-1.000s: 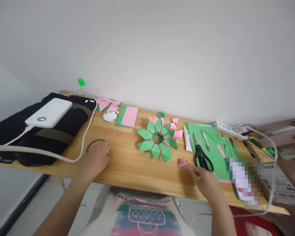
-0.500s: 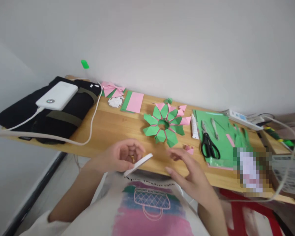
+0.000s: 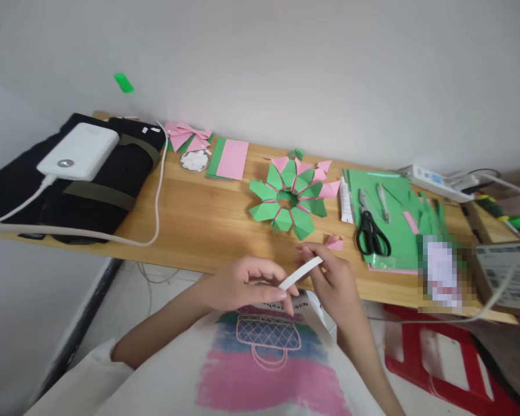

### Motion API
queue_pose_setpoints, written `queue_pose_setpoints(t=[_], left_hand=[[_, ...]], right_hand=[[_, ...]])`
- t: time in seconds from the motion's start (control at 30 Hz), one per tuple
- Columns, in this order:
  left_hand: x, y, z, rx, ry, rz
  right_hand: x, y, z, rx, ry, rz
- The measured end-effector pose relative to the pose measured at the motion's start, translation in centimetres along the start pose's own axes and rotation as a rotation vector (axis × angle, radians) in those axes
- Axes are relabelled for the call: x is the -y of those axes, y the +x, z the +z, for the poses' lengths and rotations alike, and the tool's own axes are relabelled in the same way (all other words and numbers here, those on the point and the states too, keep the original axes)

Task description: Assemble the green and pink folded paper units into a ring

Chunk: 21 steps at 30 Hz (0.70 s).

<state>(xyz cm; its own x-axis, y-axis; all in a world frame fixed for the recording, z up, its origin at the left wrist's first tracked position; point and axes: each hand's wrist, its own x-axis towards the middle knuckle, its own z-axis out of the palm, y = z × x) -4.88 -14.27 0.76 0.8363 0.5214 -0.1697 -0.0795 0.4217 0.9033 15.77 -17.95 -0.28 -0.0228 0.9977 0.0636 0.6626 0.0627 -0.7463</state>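
Observation:
A thin white strip (image 3: 302,274) slants upward between my two hands, above the front edge of the table. My left hand (image 3: 255,283) pinches its lower end between thumb and fingers. At the upper end, the curled fingers and thumb of my right hand (image 3: 333,280) close on the strip; the exact contact is partly hidden. Just beyond the hands lies a ring of folded green and pink paper pieces (image 3: 301,222), with a round opening in its middle. A small pink folded piece (image 3: 334,242) sits near my right fingers.
Black scissors (image 3: 372,236), a white tube (image 3: 345,199) and a cutter (image 3: 383,203) lie on the right, by green sheets (image 3: 398,231). Farther left are pink paper (image 3: 233,159), a dish of white bits (image 3: 195,160) and a corded white power bank (image 3: 80,151) on black cloth.
My left hand has moved right with the strip. My right hand, apart and open before, has closed on the strip's upper end. The view has shifted slightly.

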Motion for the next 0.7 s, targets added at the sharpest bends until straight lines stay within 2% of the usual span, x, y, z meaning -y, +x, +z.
queue_pose_setpoints(t=[0.07, 0.17, 0.37, 0.53, 0.7], left_hand=[[-0.1, 0.0, 0.1, -0.017, 0.019, -0.003], [-0.4, 0.1, 0.3, -0.072, 0.032, -0.004], [-1.1, 0.2, 0.6, -0.227, 0.257, 0.015], [-1.3, 0.2, 0.5, -0.306, 0.354, 0.009], [-1.0, 0.4, 0.6, -0.357, 0.369, 0.002]], right_hand=[[0.0, 0.0, -0.2, 0.016, -0.014, -0.050], [0.6, -0.2, -1.0, -0.016, -0.026, -0.215], [3.0, -0.5, -1.7, 0.041, -0.041, -0.463], [3.0, -0.2, -1.2, -0.030, -0.041, -0.476], [3.0, -0.2, -1.1, -0.008, 0.034, -0.440]])
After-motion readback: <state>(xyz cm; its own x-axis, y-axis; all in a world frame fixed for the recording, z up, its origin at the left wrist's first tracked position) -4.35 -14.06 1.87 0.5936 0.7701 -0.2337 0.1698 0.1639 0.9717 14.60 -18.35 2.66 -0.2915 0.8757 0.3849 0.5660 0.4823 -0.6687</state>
